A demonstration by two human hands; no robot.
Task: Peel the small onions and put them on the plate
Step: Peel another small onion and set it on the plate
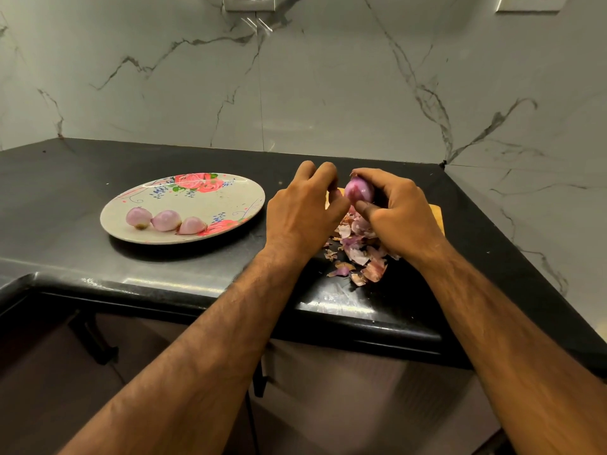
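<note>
One onion (359, 191) within right hand (400, 211) clasp; left hand (302, 208) hold unclear, fingertips hidden.

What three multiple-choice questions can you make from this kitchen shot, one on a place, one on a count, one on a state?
1. Where is the pile of peels? A on the plate; B below the held onion; C against the wall.
2. How many peeled onions lie on the plate? A two; B five; C three.
3. The right hand is: A gripping that onion; B flat on the plate; C empty.

Answers: B, the peels lie heaped under it; C, three sit in a row near the rim; A, its fingers curl round the onion.
</note>
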